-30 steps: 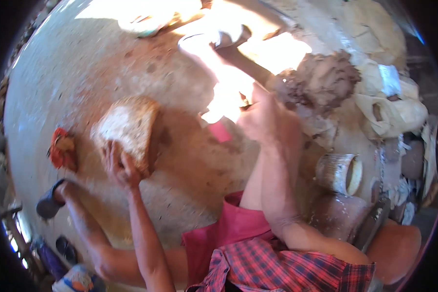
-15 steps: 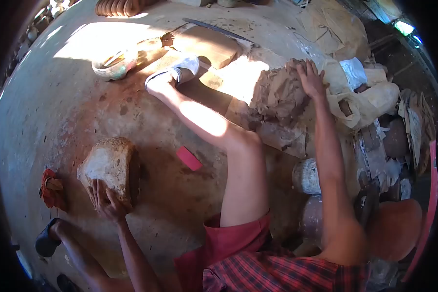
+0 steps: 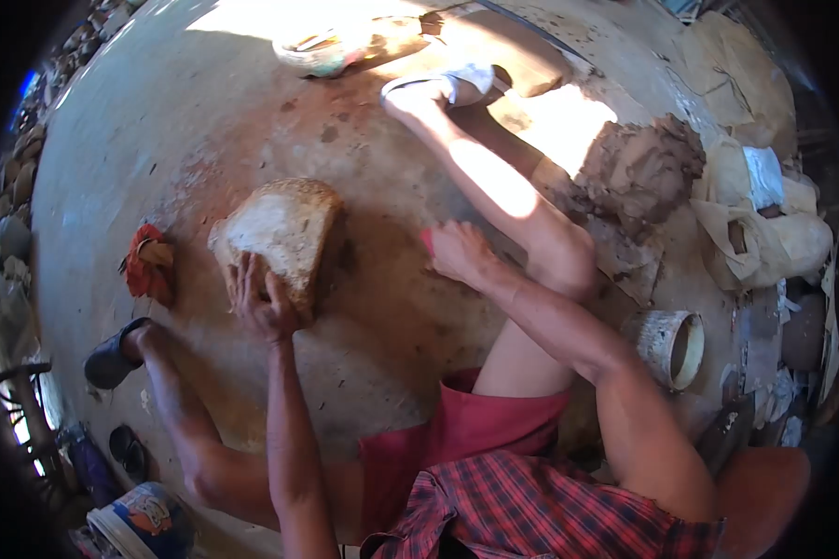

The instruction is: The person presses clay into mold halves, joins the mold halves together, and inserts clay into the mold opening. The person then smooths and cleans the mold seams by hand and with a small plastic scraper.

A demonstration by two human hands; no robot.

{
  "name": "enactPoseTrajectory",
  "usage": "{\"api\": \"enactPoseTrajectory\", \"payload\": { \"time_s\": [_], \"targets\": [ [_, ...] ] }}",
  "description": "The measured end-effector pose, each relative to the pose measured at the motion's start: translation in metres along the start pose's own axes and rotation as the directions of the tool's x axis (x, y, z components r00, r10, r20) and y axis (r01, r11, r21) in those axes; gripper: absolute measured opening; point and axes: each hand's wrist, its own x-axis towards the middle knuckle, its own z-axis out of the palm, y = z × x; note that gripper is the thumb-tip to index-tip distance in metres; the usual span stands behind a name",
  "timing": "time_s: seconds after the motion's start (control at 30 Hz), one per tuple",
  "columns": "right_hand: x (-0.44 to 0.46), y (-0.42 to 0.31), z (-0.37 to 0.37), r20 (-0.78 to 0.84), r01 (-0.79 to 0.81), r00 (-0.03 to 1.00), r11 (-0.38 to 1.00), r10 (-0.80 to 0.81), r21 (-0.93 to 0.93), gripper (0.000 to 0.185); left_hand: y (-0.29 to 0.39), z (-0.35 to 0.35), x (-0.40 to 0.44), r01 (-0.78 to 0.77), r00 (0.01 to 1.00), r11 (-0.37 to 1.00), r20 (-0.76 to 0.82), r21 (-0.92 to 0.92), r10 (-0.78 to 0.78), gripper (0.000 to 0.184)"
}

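Note:
My left hand (image 3: 263, 300) lies with its fingers spread on the lower side of a rounded, crusted mould-like block (image 3: 280, 228), pale on top with a brown rough rim. To the right, over the floor beside my raised knee, my right hand (image 3: 461, 252) has its fingers curled round a small red piece (image 3: 427, 242); most of that piece is hidden by the hand. A big lump of brown clay (image 3: 648, 172) sits on a sheet beyond the knee.
A red cloth (image 3: 149, 265) lies left of the block. At the top stands a bowl (image 3: 322, 51). On the right are a white-stained pot (image 3: 669, 347) and pale sacks (image 3: 764, 233). A bucket (image 3: 144, 524) is at the lower left.
My right hand has left the clay lump and come down to the red piece, which lay on the floor half a second ago. My left hand has stayed on the block.

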Motion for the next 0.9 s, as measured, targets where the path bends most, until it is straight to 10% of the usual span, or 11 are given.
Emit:
{"api": "enactPoseTrajectory", "payload": {
  "time_s": [0.17, 0.37, 0.43, 0.6, 0.67, 0.9],
  "targets": [
    [0.01, 0.015, 0.045, -0.064, -0.05, 0.997, 0.988, 0.041, -0.147, 0.027, 0.015, -0.001, -0.002, 0.058, 0.998, 0.998, -0.024, 0.023, -0.057, 0.047],
    [0.033, -0.006, 0.0, -0.133, -0.212, 0.957, 0.935, 0.257, 0.286, 0.01, 0.024, 0.005, -0.009, 0.089, 0.995, 0.993, -0.063, 0.08, -0.084, 0.049],
    [0.045, -0.014, 0.013, -0.642, 0.394, 0.766, 0.82, -0.044, 0.415, 0.022, 0.026, 0.003, -0.008, 0.094, 0.994, 0.993, -0.057, 0.077, -0.089, 0.049],
    [0.067, -0.037, 0.044, -0.661, 0.391, 0.722, 0.665, 0.207, 0.636, 0.027, 0.023, 0.002, -0.008, 0.077, 0.997, 0.994, -0.026, 0.08, -0.075, 0.049],
    [0.068, -0.039, 0.044, -0.246, 0.141, 0.93, 0.352, 0.274, 0.925, 0.025, 0.021, 0.001, -0.009, 0.069, 0.998, 0.995, 0.0, 0.078, -0.069, 0.05],
    [0.105, -0.054, 0.095, -0.272, 0.234, 0.851, 0.139, 0.449, 0.962, 0.019, 0.018, -0.019, -0.007, 0.032, 0.967, 0.997, 0.251, 0.072, -0.049, 0.072]
  ]
}}
